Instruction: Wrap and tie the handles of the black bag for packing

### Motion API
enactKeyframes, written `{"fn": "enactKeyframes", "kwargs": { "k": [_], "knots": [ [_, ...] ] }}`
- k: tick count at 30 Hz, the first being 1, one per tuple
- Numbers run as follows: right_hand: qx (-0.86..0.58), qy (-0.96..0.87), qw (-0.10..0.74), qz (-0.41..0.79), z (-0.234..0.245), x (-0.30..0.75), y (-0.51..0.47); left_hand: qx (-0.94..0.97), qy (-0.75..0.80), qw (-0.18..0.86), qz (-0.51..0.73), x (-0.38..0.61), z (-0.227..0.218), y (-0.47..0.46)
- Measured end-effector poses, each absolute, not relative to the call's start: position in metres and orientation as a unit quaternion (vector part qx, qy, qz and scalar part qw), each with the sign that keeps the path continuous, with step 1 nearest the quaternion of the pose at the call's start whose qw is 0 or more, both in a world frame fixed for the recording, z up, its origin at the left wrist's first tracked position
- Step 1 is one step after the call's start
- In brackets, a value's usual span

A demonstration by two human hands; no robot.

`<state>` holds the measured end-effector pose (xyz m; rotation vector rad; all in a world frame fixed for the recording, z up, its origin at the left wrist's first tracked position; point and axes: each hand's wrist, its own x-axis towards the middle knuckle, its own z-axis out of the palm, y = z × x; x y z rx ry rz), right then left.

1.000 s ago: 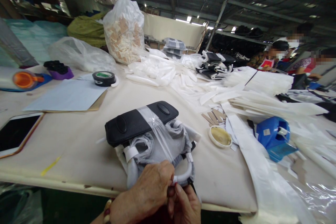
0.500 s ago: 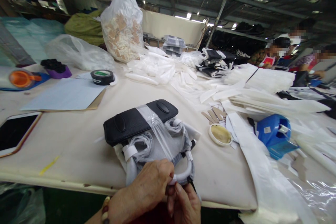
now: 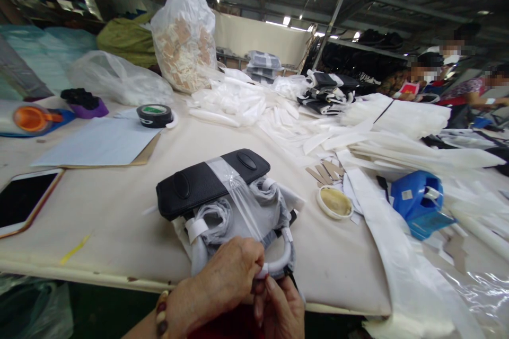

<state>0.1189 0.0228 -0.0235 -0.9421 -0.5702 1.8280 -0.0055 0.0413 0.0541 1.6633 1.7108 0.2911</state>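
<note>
A black handbag lies on the table near its front edge, with a clear plastic band across its middle. Its handle is wrapped in white padding and curves toward me. Coils of plastic-wrapped strap sit on the bag, bound with white bands. My left hand is closed, its fingers pinched on the wrapped handle. Just below it, my right hand pinches the same stretch of handle with thumb and fingers. The fingertips of both hands almost meet at a white band there.
A phone, paper sheets and a roll of black tape lie at left. On the right are a round dish, a blue tape dispenser and white sheets. A stuffed plastic bag stands behind. Several people work at far right.
Both hands stay at the same place on the handle. My left wrist and forearm have shifted slightly, showing more of the beaded bracelet. The handbag has not visibly moved.
</note>
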Motion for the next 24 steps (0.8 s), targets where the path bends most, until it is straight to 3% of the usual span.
{"fn": "enactKeyframes", "kwargs": {
  "k": [5, 24],
  "knots": [
    [-0.381, -0.233, 0.482, 0.754, -0.0250, 0.1199, 0.0228, 0.626, 0.655, 0.400, 0.137, -0.0075, 0.0569, 0.0429],
    [-0.367, -0.238, 0.484, 0.758, -0.0283, 0.1214, 0.0221, 0.639, 0.659, 0.375, 0.130, -0.0090, 0.0527, 0.0383]
  ]
}}
